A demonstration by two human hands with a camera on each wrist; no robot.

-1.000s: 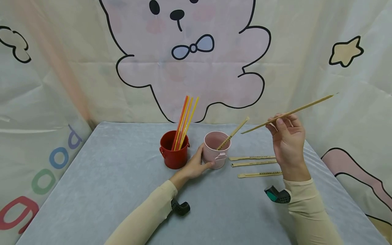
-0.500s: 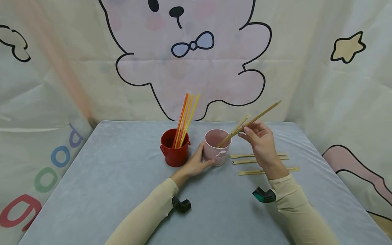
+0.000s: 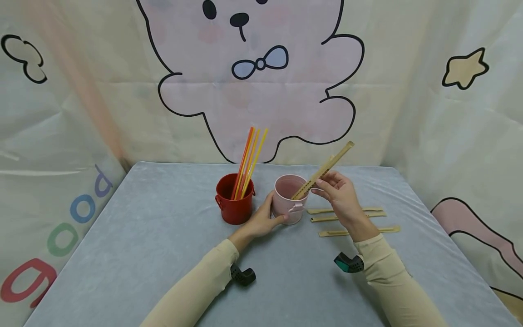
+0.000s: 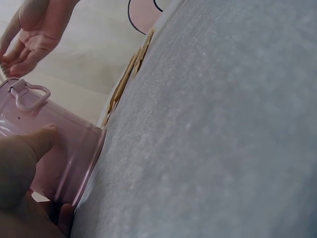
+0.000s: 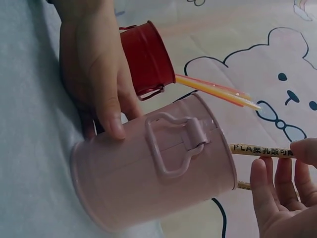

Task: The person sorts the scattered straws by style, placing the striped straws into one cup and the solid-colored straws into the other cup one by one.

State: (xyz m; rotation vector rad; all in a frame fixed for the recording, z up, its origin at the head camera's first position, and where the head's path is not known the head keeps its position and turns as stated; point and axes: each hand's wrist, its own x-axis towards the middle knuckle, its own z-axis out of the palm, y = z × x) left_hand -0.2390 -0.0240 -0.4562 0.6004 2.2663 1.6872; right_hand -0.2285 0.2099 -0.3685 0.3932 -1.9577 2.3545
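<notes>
My left hand point(image 3: 260, 219) grips the side of a small pink metal bucket point(image 3: 287, 208) standing on the table, thumb across its front below the wire handle point(image 5: 171, 148). Over the bucket's right rim, my right hand point(image 3: 344, 200) pinches a paper-wrapped straw point(image 3: 342, 151) between thumb and fingers. This straw slants up to the right, its lower end inside the bucket. A second wrapped straw point(image 5: 244, 185) leans in the same bucket, mostly hidden behind the held one in the head view. Dark lettering runs along the held wrapper in the right wrist view.
Left of the pink bucket stands a red bucket point(image 3: 234, 209) with several orange and yellow straws point(image 3: 250, 159). Three more wrapped straws point(image 3: 333, 233) lie on the grey cloth-covered table point(image 3: 171, 218), partly behind the right hand. A printed curtain point(image 3: 245, 104) hangs behind the table.
My right hand has come left and down with the wrapped straw, which was held up in the air and now stands with its lower end in the pink bucket. The left hand keeps its grip.
</notes>
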